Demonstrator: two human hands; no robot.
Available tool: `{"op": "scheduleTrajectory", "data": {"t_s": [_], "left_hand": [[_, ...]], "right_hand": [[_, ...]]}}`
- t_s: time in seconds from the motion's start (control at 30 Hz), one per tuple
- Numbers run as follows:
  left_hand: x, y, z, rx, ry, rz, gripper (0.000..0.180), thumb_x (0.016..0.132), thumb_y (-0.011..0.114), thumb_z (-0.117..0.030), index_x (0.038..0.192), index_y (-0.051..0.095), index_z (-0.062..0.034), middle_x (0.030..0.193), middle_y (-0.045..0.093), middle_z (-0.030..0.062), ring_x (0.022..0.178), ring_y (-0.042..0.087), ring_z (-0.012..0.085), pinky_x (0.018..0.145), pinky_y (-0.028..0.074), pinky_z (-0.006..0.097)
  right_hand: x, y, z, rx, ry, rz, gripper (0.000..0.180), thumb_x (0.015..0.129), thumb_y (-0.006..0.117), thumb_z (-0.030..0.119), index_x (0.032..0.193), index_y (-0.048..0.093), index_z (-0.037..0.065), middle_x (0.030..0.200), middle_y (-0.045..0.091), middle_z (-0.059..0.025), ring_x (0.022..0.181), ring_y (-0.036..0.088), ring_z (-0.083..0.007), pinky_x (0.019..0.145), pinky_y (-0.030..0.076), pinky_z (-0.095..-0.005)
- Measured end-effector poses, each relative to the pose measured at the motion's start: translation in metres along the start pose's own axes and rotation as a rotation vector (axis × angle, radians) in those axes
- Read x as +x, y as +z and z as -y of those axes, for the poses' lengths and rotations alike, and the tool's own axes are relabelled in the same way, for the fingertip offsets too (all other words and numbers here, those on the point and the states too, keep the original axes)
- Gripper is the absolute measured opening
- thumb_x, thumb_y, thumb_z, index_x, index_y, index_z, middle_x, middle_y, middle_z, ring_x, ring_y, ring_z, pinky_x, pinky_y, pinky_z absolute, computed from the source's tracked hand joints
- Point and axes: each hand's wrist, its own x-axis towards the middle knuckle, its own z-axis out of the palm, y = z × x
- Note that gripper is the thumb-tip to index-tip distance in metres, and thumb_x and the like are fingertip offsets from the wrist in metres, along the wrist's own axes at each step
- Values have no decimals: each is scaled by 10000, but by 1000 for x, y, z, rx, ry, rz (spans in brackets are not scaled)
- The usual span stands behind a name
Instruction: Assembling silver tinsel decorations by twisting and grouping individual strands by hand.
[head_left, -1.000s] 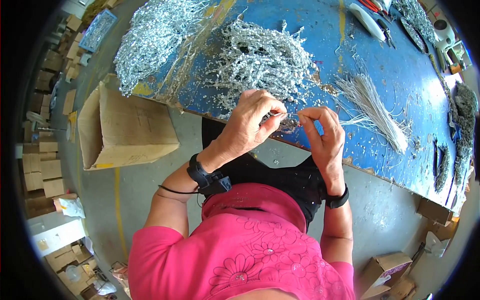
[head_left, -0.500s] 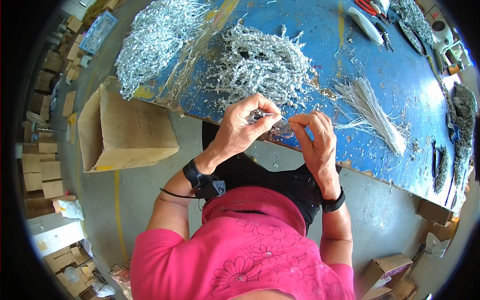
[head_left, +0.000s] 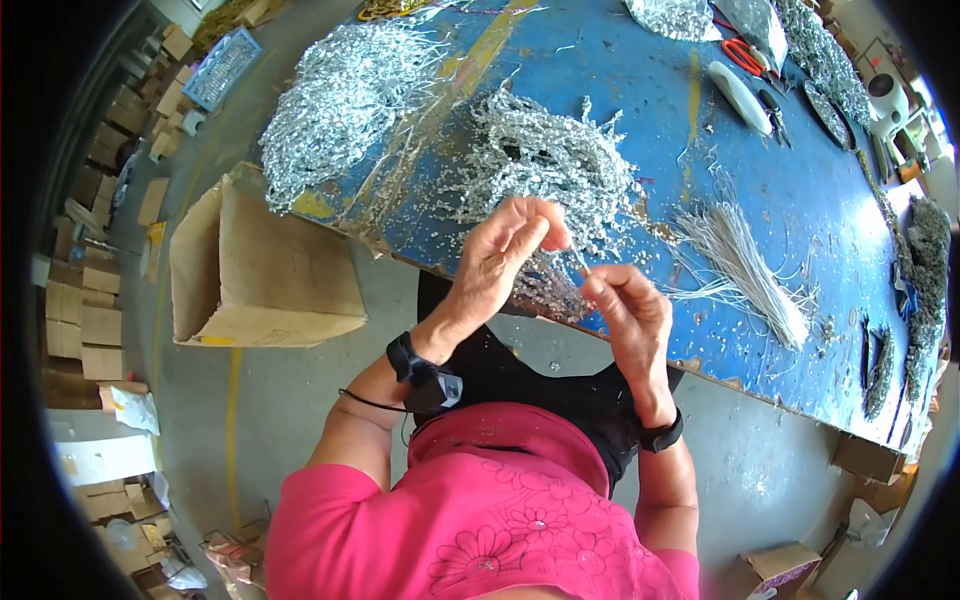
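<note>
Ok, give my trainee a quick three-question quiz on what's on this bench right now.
1. True or false: the left hand and right hand are raised together over the near edge of the blue table.
2. What lies right of the hands? A) bundle of thin silver wires B) a hammer
3. What stands on the floor left of the table?

Key: 1 true; 2 A; 3 an open cardboard box.

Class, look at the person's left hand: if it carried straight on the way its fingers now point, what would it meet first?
The left hand points right and up. It would probably first meet the pile of silver sprigs on the blue table, though depth is hard to judge.
</note>
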Motion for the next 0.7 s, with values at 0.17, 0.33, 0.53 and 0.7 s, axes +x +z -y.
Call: {"op": "scheduleTrajectory", "data": {"t_s": [0.17, 0.33, 0.53, 0.7], "left_hand": [[-20, -1, 2, 816, 178, 429, 379, 754, 741, -129, 1094, 589, -57, 999, 640, 114, 932, 625, 254, 851, 462, 385], [-26, -9, -8, 20, -126, 92, 303, 952, 526, -120, 1238, 533, -22, 1047, 637, 84, 997, 597, 171, 843, 466, 313], [-26, -40, -17, -686, -107, -100, 367, 943, 530, -268, 1233, 489, -48, 1066, 622, 118, 1034, 597, 248, 938, 454, 415], [-9, -110, -68, -610, 245, -271, 258, 954, 509, -253, 1150, 514, -86, 962, 637, 91, 947, 618, 245, 905, 479, 427]], "right_hand": [[4, 11, 7, 9, -195, -80, 91, 834, 652, 12, 923, 637, 4, 873, 632, -74, 818, 585, -147, 757, 453, -258], [8, 20, -16, -82, -192, 31, 357, 875, 576, 176, 1200, 539, 34, 1295, 455, -167, 1223, 416, -285, 1000, 341, -394], [11, 46, -23, -1030, -349, 180, 493, 823, 646, 286, 1241, 545, 45, 1436, 339, -187, 1359, 252, -375, 1084, 204, -479], [13, 49, -19, -1025, -325, 190, 528, 825, 643, 292, 1281, 516, 57, 1437, 338, -185, 1364, 243, -373, 1091, 190, -478]]}}
